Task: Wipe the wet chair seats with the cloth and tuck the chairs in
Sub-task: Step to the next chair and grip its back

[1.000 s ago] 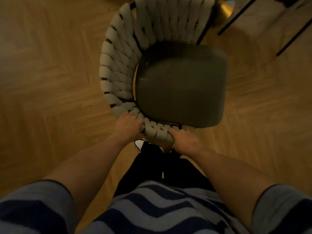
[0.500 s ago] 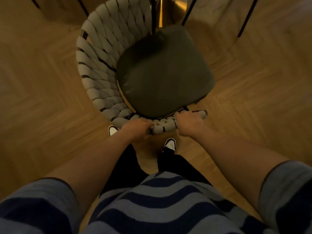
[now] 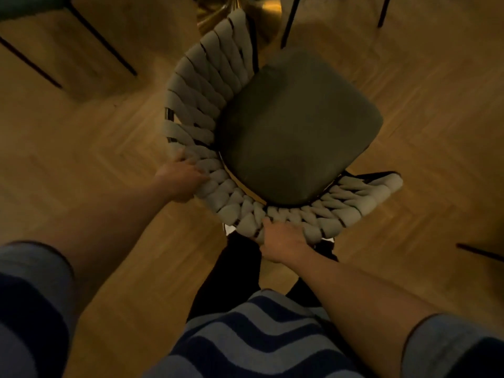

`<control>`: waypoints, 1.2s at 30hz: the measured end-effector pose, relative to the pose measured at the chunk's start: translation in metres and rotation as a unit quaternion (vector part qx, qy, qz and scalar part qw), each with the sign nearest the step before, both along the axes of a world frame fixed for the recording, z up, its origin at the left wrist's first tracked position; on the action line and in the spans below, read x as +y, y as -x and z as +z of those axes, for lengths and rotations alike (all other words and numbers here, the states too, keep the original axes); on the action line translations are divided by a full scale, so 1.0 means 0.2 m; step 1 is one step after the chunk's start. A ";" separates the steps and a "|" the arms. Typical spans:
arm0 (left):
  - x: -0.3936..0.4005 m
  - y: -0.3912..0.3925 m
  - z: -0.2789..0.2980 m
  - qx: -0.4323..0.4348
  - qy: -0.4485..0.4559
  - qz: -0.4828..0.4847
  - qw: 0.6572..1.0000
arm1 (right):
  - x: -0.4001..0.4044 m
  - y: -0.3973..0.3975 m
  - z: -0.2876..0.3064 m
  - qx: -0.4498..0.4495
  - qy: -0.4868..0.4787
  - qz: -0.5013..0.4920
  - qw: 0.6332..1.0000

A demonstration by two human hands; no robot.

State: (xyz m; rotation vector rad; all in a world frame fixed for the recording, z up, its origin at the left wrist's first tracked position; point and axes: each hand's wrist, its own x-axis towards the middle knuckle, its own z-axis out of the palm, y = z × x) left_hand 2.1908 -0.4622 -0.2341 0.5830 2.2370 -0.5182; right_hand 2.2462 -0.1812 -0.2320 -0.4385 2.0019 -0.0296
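Right hand [image 3: 283,242] and left hand [image 3: 178,180]: each grip curled round the woven backrest [image 3: 207,126] of the chair [image 3: 272,159]. Dark seat cushion [image 3: 297,126] faces the gold table base [image 3: 261,12] beyond; cloth not visible. Step judged: tucking in; next, push chair straight toward the base.

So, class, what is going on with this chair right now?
A person stands behind a chair with a woven backrest and a dark seat cushion, seen from above. The left hand grips the backrest on its left side, and the right hand holds its rear rim. The chair's front points toward a gold table base on the wooden floor. No cloth is in view, so this looks like tucking in, not wiping.
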 end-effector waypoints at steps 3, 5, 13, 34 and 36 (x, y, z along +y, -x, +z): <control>-0.16 0.18 -0.01 0.010 0.041 -0.040 0.998 | -0.10 -0.01 -0.04 0.006 -0.012 -0.026 1.000; -0.21 0.27 -0.02 0.023 0.045 -0.067 0.996 | -0.16 -0.03 -0.06 0.010 -0.026 -0.031 0.999; -0.26 0.31 -0.05 0.042 0.021 -0.155 0.987 | -0.19 -0.03 -0.06 0.003 -0.036 -0.060 0.998; 0.71 -0.37 -0.02 0.033 -0.070 0.297 0.952 | 0.77 0.49 0.03 0.168 -0.055 0.220 0.959; 0.72 -0.39 -0.03 0.014 -0.096 0.338 0.936 | 0.81 0.52 0.07 0.186 -0.021 0.220 0.957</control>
